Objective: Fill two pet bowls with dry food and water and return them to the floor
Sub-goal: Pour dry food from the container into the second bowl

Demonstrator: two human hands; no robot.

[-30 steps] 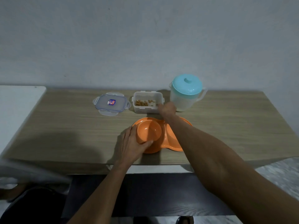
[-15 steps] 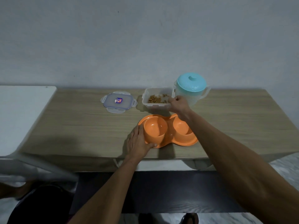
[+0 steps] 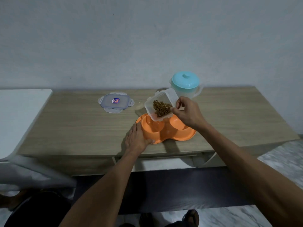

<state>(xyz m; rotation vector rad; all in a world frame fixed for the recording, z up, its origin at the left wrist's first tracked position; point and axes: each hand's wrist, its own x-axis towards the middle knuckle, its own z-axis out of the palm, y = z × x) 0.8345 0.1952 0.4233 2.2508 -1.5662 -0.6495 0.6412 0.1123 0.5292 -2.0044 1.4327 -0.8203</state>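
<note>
An orange double pet bowl (image 3: 178, 136) sits near the front edge of the wooden table (image 3: 73, 128). My left hand (image 3: 136, 139) presses against the bowl's left side, thumb on its front rim. My right hand (image 3: 188, 113) holds a clear plastic food container (image 3: 159, 107) tilted over the left bowl. Brown dry food (image 3: 161, 108) has slid toward the container's lower edge. Both bowl hollows look empty. A translucent water jug with a turquoise lid (image 3: 186, 85) stands behind the container at the back of the table.
The container's clear lid (image 3: 115, 103) with a sticker lies flat on the table to the left. A white surface (image 3: 18, 118) adjoins the table's left end. The wall rises right behind the table. My feet (image 3: 165, 218) stand on the floor below.
My right hand has lifted the food container off the table and tipped it over the left bowl. My left hand has stayed on the bowl.
</note>
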